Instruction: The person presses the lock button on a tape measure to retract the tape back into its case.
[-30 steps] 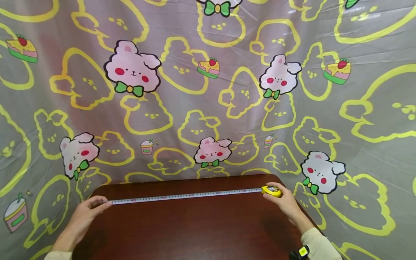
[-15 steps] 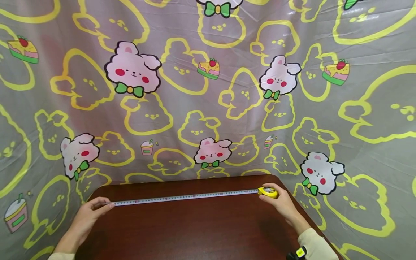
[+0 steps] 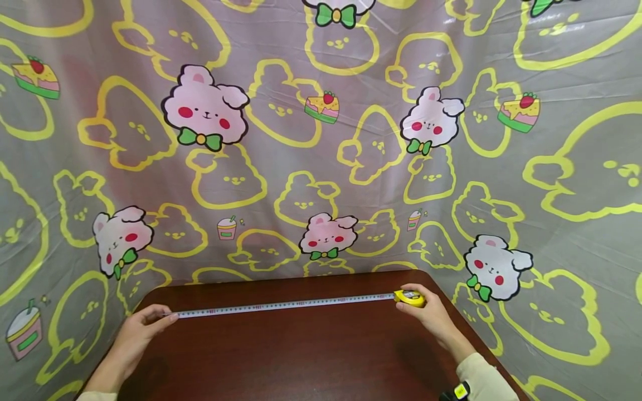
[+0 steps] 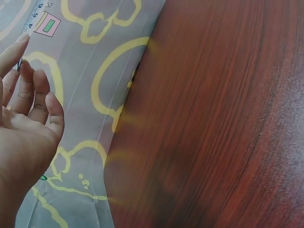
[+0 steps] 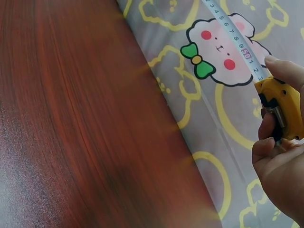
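Note:
A yellow tape measure [image 3: 410,298] has its white blade [image 3: 286,304] drawn out straight, held above the table. My right hand [image 3: 436,316] grips the case, thumb and fingers round its sides. In the right wrist view, the blade leaves the case mouth just past a red 50 mark, and the right hand [image 5: 285,175] partly covers the yellow case [image 5: 287,102]. At the other end, my left hand [image 3: 137,331] pinches the blade's tip between thumb and fingers. In the left wrist view, low numbers show on the blade [image 4: 32,19] beyond the left hand [image 4: 23,152]; its very end is hidden.
Below both hands lies a dark red-brown wooden table [image 3: 301,356] with rounded far corners. A grey curtain [image 3: 361,245] printed with rabbits and yellow outlines hangs close behind it and along both sides. A small black device with a yellow-lit screen [image 3: 461,391] sits by the right sleeve.
My right hand and the tape measure have shifted slightly left, and my left hand a little right. The stretch of blade between them has become shorter. Both grips are kept.

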`<state>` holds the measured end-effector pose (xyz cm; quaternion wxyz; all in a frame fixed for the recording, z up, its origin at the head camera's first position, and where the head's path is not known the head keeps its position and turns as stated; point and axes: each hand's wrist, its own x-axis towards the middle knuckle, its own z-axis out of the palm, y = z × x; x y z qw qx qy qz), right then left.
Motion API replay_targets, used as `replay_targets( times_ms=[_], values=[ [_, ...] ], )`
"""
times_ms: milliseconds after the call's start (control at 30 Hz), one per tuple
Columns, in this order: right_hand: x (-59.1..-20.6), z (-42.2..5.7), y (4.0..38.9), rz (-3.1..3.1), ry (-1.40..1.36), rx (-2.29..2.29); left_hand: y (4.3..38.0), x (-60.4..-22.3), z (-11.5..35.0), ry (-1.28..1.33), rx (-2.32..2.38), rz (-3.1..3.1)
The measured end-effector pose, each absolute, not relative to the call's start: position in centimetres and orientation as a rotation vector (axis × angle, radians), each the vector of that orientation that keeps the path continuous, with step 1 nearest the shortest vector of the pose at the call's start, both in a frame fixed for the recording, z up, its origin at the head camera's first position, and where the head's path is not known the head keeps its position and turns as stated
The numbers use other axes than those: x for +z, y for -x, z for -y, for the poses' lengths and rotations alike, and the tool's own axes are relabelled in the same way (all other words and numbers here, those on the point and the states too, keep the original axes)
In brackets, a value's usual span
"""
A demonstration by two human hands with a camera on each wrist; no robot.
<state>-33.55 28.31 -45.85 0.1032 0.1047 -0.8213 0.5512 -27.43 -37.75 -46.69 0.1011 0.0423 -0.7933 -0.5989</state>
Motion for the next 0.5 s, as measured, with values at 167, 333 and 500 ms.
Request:
replay_targets(
  times_ms=[167,333,500],
  values=[
    [-45.8,-27.8,33.5,2.417,-0.33,1.637,27.5,-46.7,37.5,-0.119,-1.799,2.315],
    [-46.1,-27.5,33.6,2.392,-0.353,1.649,27.6,-46.8,37.2,-0.135,-1.828,2.293],
    [-46.4,-27.2,33.8,2.387,-0.331,1.643,27.7,-47.0,37.0,-0.151,-1.846,2.299]
  ],
)
